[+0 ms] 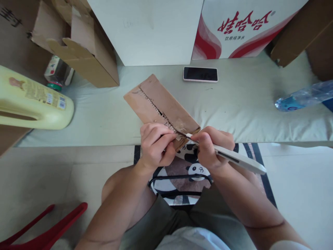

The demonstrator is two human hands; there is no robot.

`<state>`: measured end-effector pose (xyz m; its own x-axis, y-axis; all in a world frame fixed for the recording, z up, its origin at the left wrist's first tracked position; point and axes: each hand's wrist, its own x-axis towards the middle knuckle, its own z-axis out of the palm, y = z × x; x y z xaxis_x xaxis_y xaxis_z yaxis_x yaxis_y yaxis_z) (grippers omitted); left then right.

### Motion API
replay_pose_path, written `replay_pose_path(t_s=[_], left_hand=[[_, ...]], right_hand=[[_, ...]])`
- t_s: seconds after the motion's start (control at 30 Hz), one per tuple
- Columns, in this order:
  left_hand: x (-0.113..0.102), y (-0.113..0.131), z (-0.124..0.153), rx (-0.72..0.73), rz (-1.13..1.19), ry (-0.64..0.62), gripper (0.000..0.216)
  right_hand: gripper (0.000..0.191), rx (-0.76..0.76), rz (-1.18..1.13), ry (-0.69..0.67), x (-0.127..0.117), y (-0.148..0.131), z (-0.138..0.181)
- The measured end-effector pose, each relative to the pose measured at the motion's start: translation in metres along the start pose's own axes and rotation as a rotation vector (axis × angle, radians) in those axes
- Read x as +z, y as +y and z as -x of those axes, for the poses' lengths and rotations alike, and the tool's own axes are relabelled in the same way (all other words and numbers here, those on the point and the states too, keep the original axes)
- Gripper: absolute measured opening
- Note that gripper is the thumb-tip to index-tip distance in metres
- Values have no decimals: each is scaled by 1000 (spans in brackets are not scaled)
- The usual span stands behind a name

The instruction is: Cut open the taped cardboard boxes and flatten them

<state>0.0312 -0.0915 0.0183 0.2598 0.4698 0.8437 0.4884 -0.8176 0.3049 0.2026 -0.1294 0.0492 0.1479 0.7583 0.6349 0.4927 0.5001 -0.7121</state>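
Right hand [213, 146] grips white utility knife [239, 158]; left hand [158, 144] clasps cardboard box [170, 104]; seemingly slitting; next calls for careful blade control.

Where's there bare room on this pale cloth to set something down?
The widest bare patch of pale cloth lies between the phone and the water bottle. A smaller one separates the yellow jug from the cardboard piece. Crowded: the back left, where the jug, green-capped bottle and open carton bunch together.
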Motion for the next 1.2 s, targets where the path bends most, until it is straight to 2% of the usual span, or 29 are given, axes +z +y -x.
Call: replay_pose_path(t_s=[0.33, 0.7, 0.93, 1.03, 1.2], left_hand=[[0, -2, -1, -16, 3, -31, 14], [0, -2, -3, -19, 13, -30, 14], [0, -2, -3, -17, 17, -31, 15], [0, -1, -3, -22, 11, -36, 14], [0, -1, -3, -30, 5, -36, 14]], right_hand=[[41, 19, -41, 16, -3, 1, -2], [42, 137, -56, 22, -9, 0, 0], [35, 335, -104, 61, -7, 1, -1], [33, 458, -219, 40, -5, 4, -2], [32, 554, -386, 53, -3, 7, -5]])
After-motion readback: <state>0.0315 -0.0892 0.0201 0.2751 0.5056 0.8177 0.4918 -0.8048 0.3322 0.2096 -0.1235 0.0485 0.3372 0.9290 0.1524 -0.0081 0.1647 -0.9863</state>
